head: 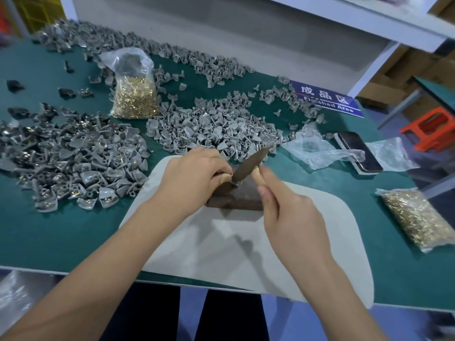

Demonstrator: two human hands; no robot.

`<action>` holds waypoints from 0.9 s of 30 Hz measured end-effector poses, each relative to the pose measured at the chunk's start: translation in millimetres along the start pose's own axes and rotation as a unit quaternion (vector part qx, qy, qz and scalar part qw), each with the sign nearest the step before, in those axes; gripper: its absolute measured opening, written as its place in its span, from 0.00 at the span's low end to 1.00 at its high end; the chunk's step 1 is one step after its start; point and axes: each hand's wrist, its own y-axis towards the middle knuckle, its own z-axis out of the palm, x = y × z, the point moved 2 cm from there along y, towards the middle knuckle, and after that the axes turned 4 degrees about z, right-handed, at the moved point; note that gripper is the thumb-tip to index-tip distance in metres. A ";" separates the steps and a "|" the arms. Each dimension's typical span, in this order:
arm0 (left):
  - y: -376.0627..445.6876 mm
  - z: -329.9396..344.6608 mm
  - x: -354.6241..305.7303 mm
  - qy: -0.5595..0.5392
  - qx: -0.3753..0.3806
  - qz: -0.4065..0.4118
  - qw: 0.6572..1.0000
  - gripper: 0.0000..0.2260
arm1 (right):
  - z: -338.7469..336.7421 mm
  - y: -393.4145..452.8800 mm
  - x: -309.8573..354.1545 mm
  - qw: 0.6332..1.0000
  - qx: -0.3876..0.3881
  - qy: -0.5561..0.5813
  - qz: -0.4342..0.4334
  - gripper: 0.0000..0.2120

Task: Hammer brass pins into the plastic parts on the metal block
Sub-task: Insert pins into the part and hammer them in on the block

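A dark rusty metal block (242, 196) sits on a pale grey mat (221, 244) in the middle of the green table. My left hand (194, 173) pinches a small grey plastic part (225, 187) against the block's top. My right hand (285, 210) grips the wooden handle of a small hammer (251, 166), whose dark, motion-blurred head hangs tilted just above the part. No brass pin can be made out under the fingers.
Heaps of grey plastic parts lie left (73, 163) and behind the block (211, 129). Bags of brass pins stand at the back left (134, 97) and right (416, 217). A phone (357, 151), loose plastic bags and a blue sign (327, 99) lie to the right.
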 end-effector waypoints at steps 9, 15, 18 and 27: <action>0.2 1.3 0.6 -0.006 -0.008 0.006 1.000 0.06 | -4.1 2.7 -4.2 1.000 0.012 0.000 0.009 0.19; 0.9 3.4 0.9 -0.004 -0.015 0.008 1.000 0.04 | -14.1 1.0 -2.1 0.992 -0.106 0.072 -0.009 0.19; 1.1 4.3 -0.1 -0.002 -0.016 0.010 1.000 0.04 | -7.6 -2.8 1.0 0.999 -0.042 0.030 -0.007 0.19; 1.2 4.1 0.1 -0.002 -0.018 0.017 1.000 0.05 | -10.6 -1.8 2.5 0.999 0.016 0.035 0.034 0.19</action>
